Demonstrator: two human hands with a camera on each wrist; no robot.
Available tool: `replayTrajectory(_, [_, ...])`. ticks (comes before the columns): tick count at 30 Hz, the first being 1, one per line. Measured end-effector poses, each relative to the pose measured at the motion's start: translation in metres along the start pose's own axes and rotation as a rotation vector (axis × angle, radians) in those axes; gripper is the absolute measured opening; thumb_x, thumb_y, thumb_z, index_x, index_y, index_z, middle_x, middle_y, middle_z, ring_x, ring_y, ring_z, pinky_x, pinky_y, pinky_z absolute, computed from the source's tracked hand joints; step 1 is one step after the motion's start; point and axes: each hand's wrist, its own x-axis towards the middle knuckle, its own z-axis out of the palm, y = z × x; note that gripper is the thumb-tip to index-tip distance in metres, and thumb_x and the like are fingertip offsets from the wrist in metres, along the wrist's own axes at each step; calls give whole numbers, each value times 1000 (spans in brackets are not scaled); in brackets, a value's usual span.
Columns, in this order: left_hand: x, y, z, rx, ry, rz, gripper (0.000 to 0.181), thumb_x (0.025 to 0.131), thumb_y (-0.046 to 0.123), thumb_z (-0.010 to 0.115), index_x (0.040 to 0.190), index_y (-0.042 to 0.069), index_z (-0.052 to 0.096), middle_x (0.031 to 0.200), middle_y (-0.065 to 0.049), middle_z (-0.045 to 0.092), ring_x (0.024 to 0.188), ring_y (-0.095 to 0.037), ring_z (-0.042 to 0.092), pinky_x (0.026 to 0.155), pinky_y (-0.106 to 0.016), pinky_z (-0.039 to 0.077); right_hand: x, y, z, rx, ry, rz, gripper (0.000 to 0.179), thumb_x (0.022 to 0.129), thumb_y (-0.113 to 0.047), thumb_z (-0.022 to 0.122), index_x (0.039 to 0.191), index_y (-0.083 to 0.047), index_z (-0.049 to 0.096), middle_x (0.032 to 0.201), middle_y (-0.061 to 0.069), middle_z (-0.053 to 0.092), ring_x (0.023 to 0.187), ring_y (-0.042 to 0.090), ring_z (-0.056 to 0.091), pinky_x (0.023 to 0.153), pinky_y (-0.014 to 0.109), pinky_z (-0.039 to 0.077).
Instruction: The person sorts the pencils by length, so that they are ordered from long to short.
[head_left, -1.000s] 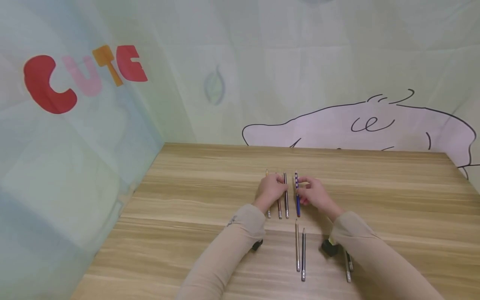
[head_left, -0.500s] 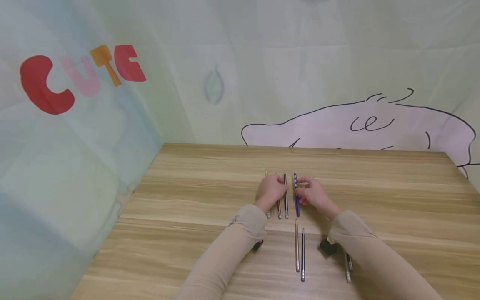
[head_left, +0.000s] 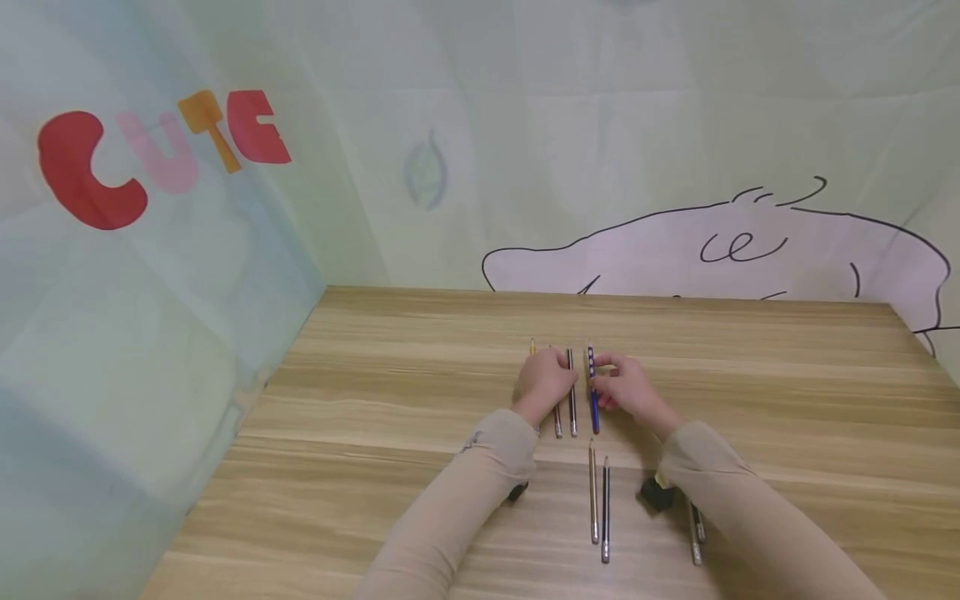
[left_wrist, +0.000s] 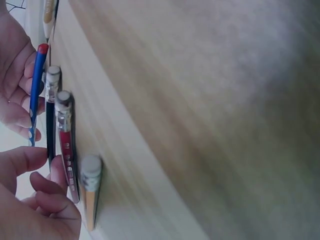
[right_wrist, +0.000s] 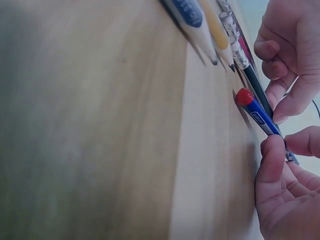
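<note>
Blue pencil pinched in right hand

It sits just right of a dark pencil that the left hand pinches over the worktop. The blue barrel's label is too small to read; backdrop lettering spells “CUTE.”

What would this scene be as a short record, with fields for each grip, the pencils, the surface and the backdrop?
Left grip: pinches the dark pencil
Right grip: pinches the blue pencil, red at one end
Held pencils: side by side, apart in the head view
Left of dark pencil: red pencil, then yellow pencil
Nearer the person: tan pencil, black pencil
Beside right sleeve: two partly hidden pencils
Surface: wood-grain table
Backdrop: pale cloth, lettered CUTE
</note>
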Motion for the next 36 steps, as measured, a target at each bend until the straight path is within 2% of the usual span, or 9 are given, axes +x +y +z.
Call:
replayTrajectory(8, [1, 1, 5, 36, 10, -12, 11, 75, 26, 63, 73, 16, 57, 65, 4, 55, 54, -12, 48, 47, -24, 36, 0, 1, -2, 11, -7, -7, 41, 83, -5, 52, 122, 3, 41, 72, 8, 59, 53, 12, 52, 51, 25, 48])
replayTrajectory(20, [-2, 5, 8, 49, 9, -40, 11, 77, 25, 62, 78, 15, 59, 66, 3, 55, 54, -11, 48, 46, -22, 37, -4, 1, -6, 32, 6, -18, 40, 84, -4, 51, 122, 3, 42, 68, 5, 57, 51, 11, 52, 49, 23, 48])
replayTrajectory(24, [-3, 5, 9, 55, 5, -38, 11, 78, 25, 61, 75, 15, 57, 64, 3, 54, 51, -10, 47, 45, -22, 37, -4, 2, -7, 28, 2, -14, 41, 84, -5, 51, 123, 3, 41, 69, 5, 58, 52, 11, 52, 49, 23, 48])
replayTrajectory(32, [-2, 4, 13, 114, 4, 19, 16, 78, 25, 59, 69, 16, 51, 58, 2, 49, 46, -10, 43, 40, -22, 35, -4, 3, -8, 36, -4, -7, 40, 85, -6, 52, 122, 3, 41, 71, 6, 59, 52, 11, 52, 50, 23, 48])
replayTrajectory(34, [-2, 4, 13, 133, 5, 39, 13, 79, 26, 59, 74, 15, 53, 60, 2, 51, 46, -10, 42, 40, -21, 35, -4, 3, -9, 39, -8, -9, 41, 85, -6, 52, 123, 3, 41, 72, 6, 59, 53, 11, 52, 50, 23, 48])
replayTrajectory(36, [-1, 4, 13, 144, 7, 55, 13, 80, 27, 60, 85, 15, 58, 66, 1, 55, 46, -10, 42, 40, -21, 35, -5, 3, -9, 42, -8, -8, 41, 84, -5, 52, 123, 3, 40, 74, 8, 59, 53, 11, 52, 50, 23, 48])
